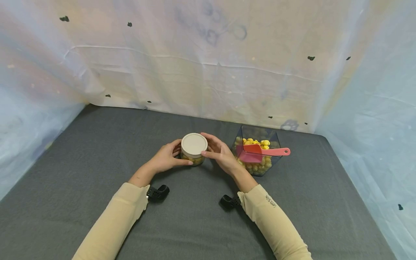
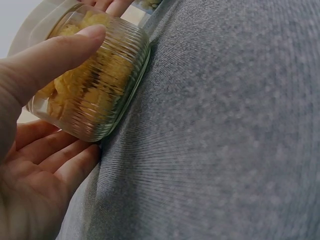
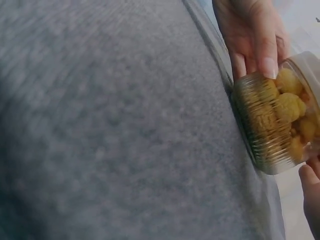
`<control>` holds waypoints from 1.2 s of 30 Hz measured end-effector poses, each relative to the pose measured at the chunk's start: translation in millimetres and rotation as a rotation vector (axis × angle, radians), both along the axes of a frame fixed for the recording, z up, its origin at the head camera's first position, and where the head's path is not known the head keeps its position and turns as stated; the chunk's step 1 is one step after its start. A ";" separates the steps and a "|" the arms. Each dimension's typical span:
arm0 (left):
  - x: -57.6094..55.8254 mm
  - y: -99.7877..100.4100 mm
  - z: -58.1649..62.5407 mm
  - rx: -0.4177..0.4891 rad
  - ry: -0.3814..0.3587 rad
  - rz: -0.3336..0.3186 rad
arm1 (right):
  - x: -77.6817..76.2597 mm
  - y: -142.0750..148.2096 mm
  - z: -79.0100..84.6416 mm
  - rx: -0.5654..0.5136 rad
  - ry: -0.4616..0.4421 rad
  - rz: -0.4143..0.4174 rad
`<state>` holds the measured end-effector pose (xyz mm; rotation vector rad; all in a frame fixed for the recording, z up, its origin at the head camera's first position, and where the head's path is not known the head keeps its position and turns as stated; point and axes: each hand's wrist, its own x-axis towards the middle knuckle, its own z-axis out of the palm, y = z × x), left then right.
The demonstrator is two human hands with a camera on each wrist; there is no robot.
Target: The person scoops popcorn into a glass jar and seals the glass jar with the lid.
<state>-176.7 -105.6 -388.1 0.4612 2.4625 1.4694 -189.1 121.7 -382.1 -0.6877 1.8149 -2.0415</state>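
A clear ribbed jar (image 1: 196, 160) with a cream lid (image 1: 194, 143) stands upright on the dark grey cloth, yellow popcorn (image 3: 289, 107) visible through its wall. My left hand (image 1: 166, 158) holds the jar from the left, its thumb (image 2: 75, 50) laid across the front wall and the fingers reaching round behind. From the other side my right hand (image 1: 221, 156) grips it near the lid, thumb in front and fingers at the back. Only a little of the right hand shows at the edge of the right wrist view.
Right of the jar stands a dark transparent square container (image 1: 276, 164) of yellow popcorn. A red-pink scoop (image 1: 276, 151) lies in it, handle sticking out over the right rim. Pale plastic sheeting (image 1: 195, 83) hangs behind and beside the grey-covered table (image 1: 182, 231).
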 end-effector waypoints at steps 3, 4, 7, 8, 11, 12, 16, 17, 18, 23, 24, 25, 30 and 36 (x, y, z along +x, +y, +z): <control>-0.3 -1.1 -1.1 -0.006 0.006 0.001 | 0.7 -1.5 -0.5 0.017 -0.019 -0.038; -0.3 -1.3 -1.3 -0.007 0.007 -0.002 | 1.2 -2.0 -0.7 0.022 -0.027 -0.047; 0.1 -1.4 -0.7 0.002 0.003 -0.006 | 2.1 -3.9 -1.3 0.027 -0.040 -0.061; 0.3 -1.4 -0.2 0.006 0.000 -0.006 | 2.2 -4.5 -1.5 0.026 -0.042 -0.062; 1.0 -1.3 1.0 0.006 0.000 -0.007 | 2.4 -5.7 -2.4 0.023 -0.042 -0.062; 1.2 -1.2 1.3 0.004 -0.001 -0.005 | 2.3 -5.7 -2.7 0.025 -0.035 -0.058; 1.5 -0.6 0.8 -0.011 0.003 0.000 | 2.0 -3.3 -3.2 0.027 -0.007 -0.021; 1.5 -0.3 0.7 -0.014 0.003 0.003 | 1.7 -2.6 -3.0 0.021 0.005 -0.005; 1.5 -0.3 0.4 -0.017 0.006 0.003 | 1.4 -1.8 -2.9 0.012 0.011 0.013; 1.3 0.6 1.3 -0.023 0.000 0.005 | 0.7 -0.5 1.0 -0.038 0.024 0.085; 1.4 0.5 1.6 -0.024 0.000 0.003 | 1.0 -0.4 1.8 -0.037 0.022 0.089; 1.1 0.8 1.8 -0.022 -0.004 0.004 | 1.3 -0.2 2.6 -0.033 0.020 0.089; 0.6 0.7 1.5 -0.016 -0.008 0.001 | 2.0 0.5 2.9 -0.007 0.013 0.057; 0.6 -0.1 0.5 -0.020 -0.005 0.006 | 1.2 -2.0 -0.1 0.013 0.000 -0.019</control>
